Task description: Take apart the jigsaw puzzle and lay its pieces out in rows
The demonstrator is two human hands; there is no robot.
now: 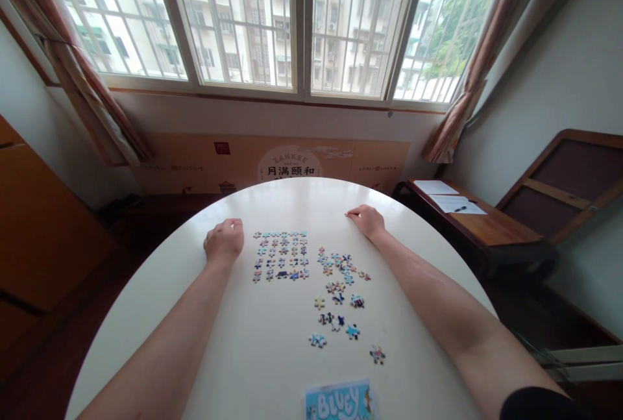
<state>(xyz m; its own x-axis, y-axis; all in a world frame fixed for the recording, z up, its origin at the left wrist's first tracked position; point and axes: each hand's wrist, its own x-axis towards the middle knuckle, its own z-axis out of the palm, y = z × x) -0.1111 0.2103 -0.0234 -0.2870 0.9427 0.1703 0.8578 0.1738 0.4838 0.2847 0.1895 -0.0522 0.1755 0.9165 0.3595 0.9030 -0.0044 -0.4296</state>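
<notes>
My left hand (224,239) rests on the round white table (272,355) as a loose fist, just left of several small jigsaw pieces laid out in neat rows (281,256); nothing shows in it. My right hand (366,219) lies on the table farther right, fingers curled and pressed together at the tips, and whether they pinch a piece I cannot make out. A loose scatter of colourful jigsaw pieces (341,296) lies between my forearms, right of the rows.
A blue puzzle box lid (341,402) marked "BLUEY" sits at the table's near edge. A wooden side table (467,215) with papers and a pen stands at right, beside a leaning wooden frame (569,180). Barred windows (272,17) and a printed cardboard panel (292,163) lie beyond.
</notes>
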